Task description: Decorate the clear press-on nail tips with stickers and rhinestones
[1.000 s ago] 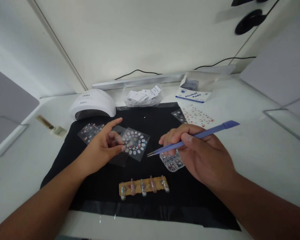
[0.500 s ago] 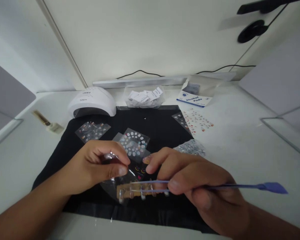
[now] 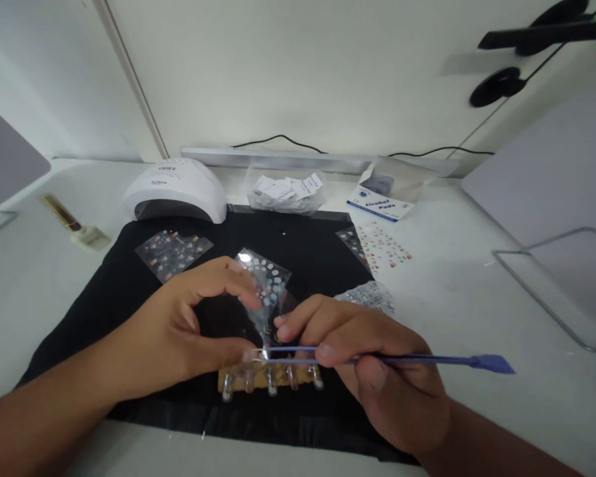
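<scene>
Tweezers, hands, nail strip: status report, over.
Right hand: holding blue tweezers, prongs parted. Left hand: thumb by their tips, grip unclear. Nail strip: on black mat, far edge partly covered by tweezers and left hand.

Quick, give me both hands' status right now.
Left hand: open and curved, thumb near the tips of the purple tweezers; whether it holds anything see-through cannot be told.
Right hand: closed, holding the purple tweezers.

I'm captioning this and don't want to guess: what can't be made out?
In the head view:
Blue tweezers: tips too small and blurred beside the left hand to show any grip.
Clear case: lower part hidden by the right hand.
Black lever handle: right end cut off by the picture's edge.
</scene>
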The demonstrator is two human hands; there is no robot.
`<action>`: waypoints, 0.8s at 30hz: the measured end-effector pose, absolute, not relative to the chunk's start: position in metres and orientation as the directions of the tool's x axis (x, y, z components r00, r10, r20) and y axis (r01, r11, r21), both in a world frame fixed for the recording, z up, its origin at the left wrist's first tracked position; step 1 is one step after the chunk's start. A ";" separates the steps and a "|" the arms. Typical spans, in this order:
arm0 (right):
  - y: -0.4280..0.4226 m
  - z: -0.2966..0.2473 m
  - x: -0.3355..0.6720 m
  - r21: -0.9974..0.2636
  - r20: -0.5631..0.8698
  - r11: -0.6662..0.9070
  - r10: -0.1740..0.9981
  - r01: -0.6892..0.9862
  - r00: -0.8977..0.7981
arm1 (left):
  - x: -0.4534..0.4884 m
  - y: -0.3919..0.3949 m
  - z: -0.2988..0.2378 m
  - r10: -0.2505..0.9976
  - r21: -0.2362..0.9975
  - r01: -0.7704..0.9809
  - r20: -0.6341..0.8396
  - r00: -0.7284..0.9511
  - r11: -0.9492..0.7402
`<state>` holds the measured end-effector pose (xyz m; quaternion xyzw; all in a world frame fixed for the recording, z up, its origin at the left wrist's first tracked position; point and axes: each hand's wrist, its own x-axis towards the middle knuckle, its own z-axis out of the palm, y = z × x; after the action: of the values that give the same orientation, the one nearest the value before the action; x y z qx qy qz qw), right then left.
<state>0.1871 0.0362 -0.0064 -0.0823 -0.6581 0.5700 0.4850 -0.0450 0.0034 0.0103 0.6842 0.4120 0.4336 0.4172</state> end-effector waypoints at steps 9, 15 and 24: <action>0.032 -0.003 0.186 -0.829 0.550 0.346 0.643 -0.439 -0.532 | -0.041 -0.001 0.003 0.971 0.997 0.043 0.056 0.234 -0.068; 0.029 -0.001 0.183 -0.838 0.534 0.337 0.668 -0.429 -0.518 | -0.044 0.002 0.008 0.953 0.991 0.064 0.090 0.288 -0.113; 0.031 -0.004 0.178 -0.820 0.478 0.318 0.838 -0.477 -0.264 | -0.051 0.008 0.003 0.844 0.734 0.475 0.535 0.034 -0.485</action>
<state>0.1779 0.0314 -0.0044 -0.1604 -0.5628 0.5617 0.5849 -0.0505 0.0078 0.0034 0.6957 0.4741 0.5082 0.1815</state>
